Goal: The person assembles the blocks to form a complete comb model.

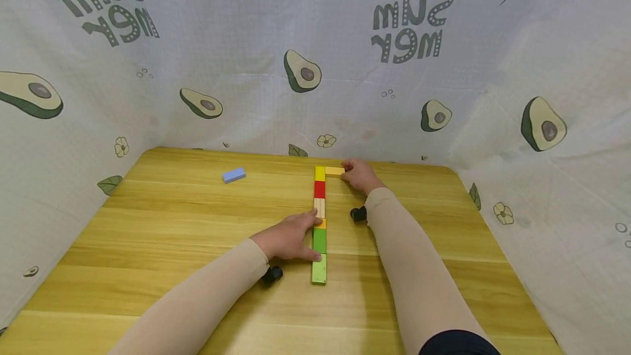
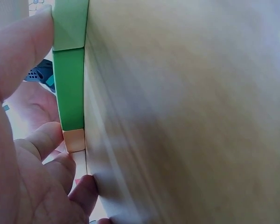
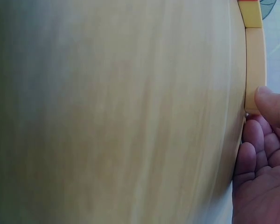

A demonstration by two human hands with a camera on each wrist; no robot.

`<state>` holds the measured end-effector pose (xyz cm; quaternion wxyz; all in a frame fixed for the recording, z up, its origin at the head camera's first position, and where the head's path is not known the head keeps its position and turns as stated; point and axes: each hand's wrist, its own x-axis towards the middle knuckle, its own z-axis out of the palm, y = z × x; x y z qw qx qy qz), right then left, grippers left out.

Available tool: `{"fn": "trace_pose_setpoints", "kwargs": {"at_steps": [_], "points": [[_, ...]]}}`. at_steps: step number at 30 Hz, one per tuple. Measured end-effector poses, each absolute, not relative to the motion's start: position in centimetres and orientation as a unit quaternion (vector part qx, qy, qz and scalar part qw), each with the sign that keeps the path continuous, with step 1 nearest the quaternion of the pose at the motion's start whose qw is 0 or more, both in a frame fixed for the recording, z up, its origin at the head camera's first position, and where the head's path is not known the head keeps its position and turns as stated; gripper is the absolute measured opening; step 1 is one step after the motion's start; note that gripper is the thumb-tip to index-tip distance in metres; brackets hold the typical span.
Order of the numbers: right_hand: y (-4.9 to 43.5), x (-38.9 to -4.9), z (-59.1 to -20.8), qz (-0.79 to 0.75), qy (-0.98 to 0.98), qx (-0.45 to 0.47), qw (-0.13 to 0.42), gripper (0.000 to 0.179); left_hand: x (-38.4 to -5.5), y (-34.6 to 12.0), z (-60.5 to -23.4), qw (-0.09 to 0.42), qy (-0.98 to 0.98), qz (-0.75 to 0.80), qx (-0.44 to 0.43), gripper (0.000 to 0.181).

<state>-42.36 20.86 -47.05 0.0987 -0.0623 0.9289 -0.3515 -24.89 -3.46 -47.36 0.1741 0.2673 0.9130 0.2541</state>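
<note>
L hand point(image 1: 288, 237) flat, fingers straight along block row point(image 1: 319, 223); R hand point(image 1: 360, 175) pinching pale-orange block point(image 1: 334, 171) at row's far end.

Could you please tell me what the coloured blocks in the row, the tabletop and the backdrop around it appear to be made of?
The row of flat rectangular coloured blocks looks like painted wood: matte colours, and the pale unpainted block seems bare wood. The yellow-brown tabletop shows plank lines and grain, so wood or a wood-look laminate. The white avocado-print backdrop looks like thin cloth or plastic sheeting, as it creases and sags.
</note>
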Motion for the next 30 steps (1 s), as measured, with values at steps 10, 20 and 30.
{"fn": "trace_pose_setpoints", "kwargs": {"at_steps": [10,20,30], "points": [[22.3,-41.1,-45.7,-0.339,0.929,-0.091,0.118,0.059,-24.5,-3.4,-47.1,0.181,0.912,0.253,0.265,0.09],[26.5,-38.9,-44.4,-0.297,0.939,-0.124,0.125,0.052,-24.3,-3.6,-47.1,0.185,0.91,0.259,0.267,0.089],[30.9,-36.8,-45.0,-0.266,0.949,-0.115,0.123,0.05,-24.0,-3.7,-47.0,0.181,0.907,0.263,0.273,0.088]]}}
